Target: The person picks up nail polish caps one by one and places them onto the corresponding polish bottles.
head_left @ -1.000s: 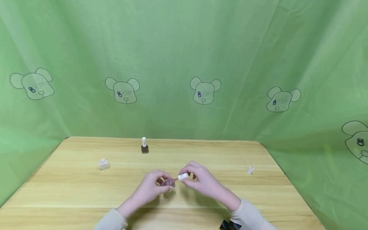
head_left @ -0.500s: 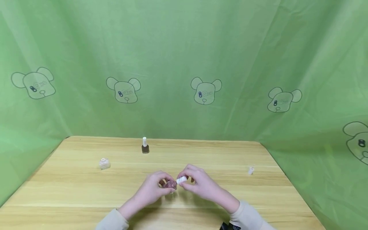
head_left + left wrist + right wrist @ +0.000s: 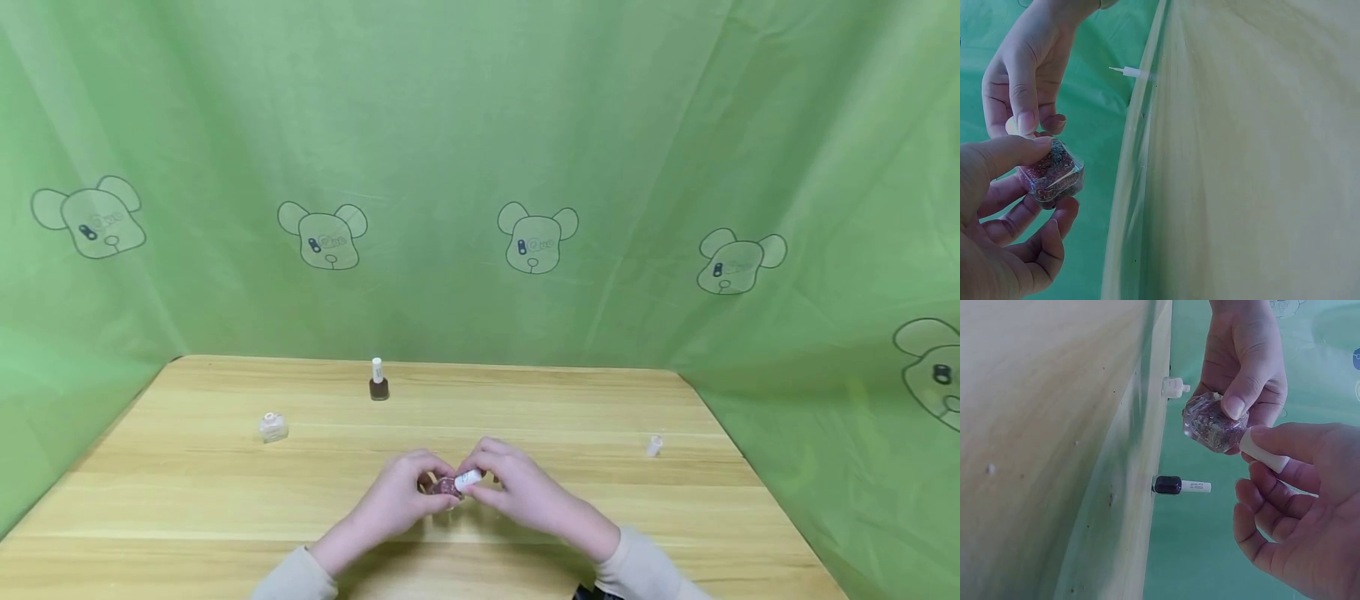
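My left hand (image 3: pixel 393 496) grips a small faceted nail polish bottle (image 3: pixel 447 487) with reddish-purple glitter inside, thumb on one side and fingers on the other. Between thumb and fingers, my right hand (image 3: pixel 521 493) pinches a white nail polish cap (image 3: pixel 468 478). In the right wrist view the cap (image 3: pixel 1264 453) meets the neck end of the glitter bottle (image 3: pixel 1210 425), at a tilt. No brush shows between the two. Both are held a little above the wooden table. Fingers hide part of the neck; whether the cap is fully seated, I cannot tell.
A dark nail polish bottle (image 3: pixel 378 388) with a white cap stands at the back of the table (image 3: pixel 187 500). To the left is an uncapped clear bottle (image 3: pixel 273 428). A loose white cap (image 3: pixel 655 446) with a brush stands at right. Green curtain (image 3: pixel 450 167) hangs behind.
My right hand has moved left and slightly down. The brush that showed between cap and bottle has gone into the bottle, and the cap now meets the neck. My left hand barely moved.
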A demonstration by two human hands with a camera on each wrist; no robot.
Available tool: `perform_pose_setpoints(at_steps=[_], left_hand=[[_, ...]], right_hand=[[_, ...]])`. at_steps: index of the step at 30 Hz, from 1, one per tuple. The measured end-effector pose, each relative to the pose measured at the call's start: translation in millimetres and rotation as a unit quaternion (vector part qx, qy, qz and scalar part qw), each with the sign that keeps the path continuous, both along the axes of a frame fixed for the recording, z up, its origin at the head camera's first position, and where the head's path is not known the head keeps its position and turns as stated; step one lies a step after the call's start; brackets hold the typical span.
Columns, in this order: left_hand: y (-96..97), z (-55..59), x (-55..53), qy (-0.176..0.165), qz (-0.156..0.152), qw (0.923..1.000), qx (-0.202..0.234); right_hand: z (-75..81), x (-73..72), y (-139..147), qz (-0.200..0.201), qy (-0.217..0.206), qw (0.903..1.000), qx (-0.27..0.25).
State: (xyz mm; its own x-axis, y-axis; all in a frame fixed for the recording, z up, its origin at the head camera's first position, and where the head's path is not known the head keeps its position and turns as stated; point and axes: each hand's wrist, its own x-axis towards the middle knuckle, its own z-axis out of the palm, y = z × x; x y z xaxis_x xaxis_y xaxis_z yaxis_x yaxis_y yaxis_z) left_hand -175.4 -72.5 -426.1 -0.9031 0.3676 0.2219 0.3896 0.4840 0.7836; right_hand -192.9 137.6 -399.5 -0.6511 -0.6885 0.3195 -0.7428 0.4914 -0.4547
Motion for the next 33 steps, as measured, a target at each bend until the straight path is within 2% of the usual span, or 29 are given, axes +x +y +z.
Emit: perform_pose_setpoints(at_steps=[6, 8, 11, 16, 19, 22, 24, 27, 33], left_hand=[[-0.1, -1.6, 0.6, -0.007, -0.001, 0.9999, 0.010], [-0.5, -1.7, -0.3, -0.010, 0.002, 0.9998, 0.016], [-2.2, -1.5, -2.7, -0.019, 0.006, 0.9993, 0.032], [-4.5, -1.2, -5.4, -0.057, 0.007, 0.9959, 0.070], [-4.8, -0.8, -5.8, -0.077, 0.004, 0.9932, 0.088], [-4.6, -1.1, -5.7, -0.081, 0.001, 0.9926, 0.090], [-4.3, -1.5, -5.7, -0.079, 0.000, 0.9929, 0.088], [-3.8, -2.1, -5.8, -0.077, -0.003, 0.9934, 0.086], [-2.1, -1.8, -4.1, -0.068, -0.005, 0.9944, 0.080]], right_hand=[[1.2, -2.2, 2, -0.012, -0.021, 0.9996, 0.014], [0.7, -5.3, 3, -0.013, -0.040, 0.9991, -0.003], [-0.5, -12.2, 5, -0.010, -0.076, 0.9956, -0.054], [-5.8, -22.1, 9, -0.010, -0.149, 0.9800, -0.132], [-10.7, -25.7, 10, 0.001, -0.193, 0.9686, -0.157], [-14.6, -27.3, 10, 0.009, -0.223, 0.9603, -0.168], [-16.4, -27.4, 10, 0.008, -0.232, 0.9572, -0.172], [-17.2, -27.0, 9, -0.005, -0.229, 0.9578, -0.173], [-16.1, -25.1, 8, -0.046, -0.220, 0.9587, -0.174]])
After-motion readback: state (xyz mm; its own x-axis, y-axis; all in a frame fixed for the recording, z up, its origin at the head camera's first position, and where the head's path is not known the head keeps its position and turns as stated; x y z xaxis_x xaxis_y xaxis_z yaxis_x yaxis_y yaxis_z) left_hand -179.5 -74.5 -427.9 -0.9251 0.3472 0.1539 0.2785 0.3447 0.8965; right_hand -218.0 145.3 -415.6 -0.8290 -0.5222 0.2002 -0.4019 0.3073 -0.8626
